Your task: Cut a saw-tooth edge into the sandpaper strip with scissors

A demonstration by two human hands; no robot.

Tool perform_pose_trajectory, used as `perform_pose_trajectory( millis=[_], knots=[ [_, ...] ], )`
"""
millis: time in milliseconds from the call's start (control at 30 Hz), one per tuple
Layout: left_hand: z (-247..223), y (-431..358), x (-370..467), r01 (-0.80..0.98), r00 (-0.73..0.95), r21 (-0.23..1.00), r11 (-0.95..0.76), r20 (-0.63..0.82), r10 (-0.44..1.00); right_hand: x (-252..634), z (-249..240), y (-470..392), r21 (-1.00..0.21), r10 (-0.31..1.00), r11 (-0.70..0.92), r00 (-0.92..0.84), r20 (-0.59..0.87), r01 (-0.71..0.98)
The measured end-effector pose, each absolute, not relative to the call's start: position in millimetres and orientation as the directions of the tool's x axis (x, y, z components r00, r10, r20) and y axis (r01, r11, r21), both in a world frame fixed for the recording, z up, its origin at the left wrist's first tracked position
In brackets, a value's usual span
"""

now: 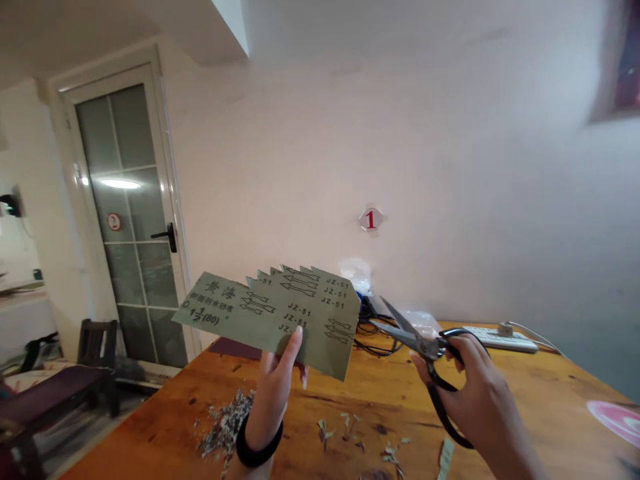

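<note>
My left hand grips a sheet of greenish sandpaper along its lower edge, the thumb lying on the printed side. Black characters, arrows and "JZ-51" mark the sheet, and its upper edge is cut into jagged steps. To the right of it, my right hand has its fingers through the black handles of a pair of scissors. The blades are apart and point left toward the sheet, without touching it. Small cut scraps lie on the table below the hands.
A wooden table spans the foreground, with a pile of grey shreds at left. Black cables, a clear plastic bag and a white power strip sit along the wall. A dark bench stands left, near a glazed door.
</note>
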State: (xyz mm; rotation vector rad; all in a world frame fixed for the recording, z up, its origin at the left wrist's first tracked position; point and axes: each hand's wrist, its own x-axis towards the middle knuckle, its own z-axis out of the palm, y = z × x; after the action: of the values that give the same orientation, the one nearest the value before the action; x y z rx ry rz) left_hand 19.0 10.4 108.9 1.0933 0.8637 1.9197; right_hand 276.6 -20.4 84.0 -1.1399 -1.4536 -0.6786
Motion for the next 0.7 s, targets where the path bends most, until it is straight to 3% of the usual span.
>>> perform_pose_trajectory(
  millis=[200, 333, 433, 567, 700],
  knots=[
    [107.2, 7.4, 16.5, -0.297, -0.403, 0.748, -0.593, 0.465, 0.788, 277.6, 79.2, -19.4, -0.056, 0.348, 0.351, -0.075, 0.935, 0.935],
    [103.4, 8.8, 12.8, -0.248, -0.388, 0.764, -0.595, 0.485, 0.784, 280.0, 71.9, -16.1, 0.028, 0.333, 0.307, -0.135, 0.933, 0.951],
    [101.6, 10.3, 12.0, -0.209, -0.367, 0.78, -0.591, 0.497, 0.786, 280.1, 69.8, -15.4, 0.025, 0.35, 0.294, -0.133, 0.927, 0.955],
    [101.4, 9.6, 12.2, -0.213, -0.369, 0.775, -0.595, 0.5, 0.783, 276.5, 75.5, -20.1, -0.14, 0.473, 0.359, -0.051, 0.88, 0.923],
    [99.0, 6.8, 11.3, -0.243, -0.348, 0.805, -0.541, 0.449, 0.823, 271.1, 86.0, -28.6, -0.418, 0.756, 0.452, -0.09, 0.648, 0.788]
  ],
)
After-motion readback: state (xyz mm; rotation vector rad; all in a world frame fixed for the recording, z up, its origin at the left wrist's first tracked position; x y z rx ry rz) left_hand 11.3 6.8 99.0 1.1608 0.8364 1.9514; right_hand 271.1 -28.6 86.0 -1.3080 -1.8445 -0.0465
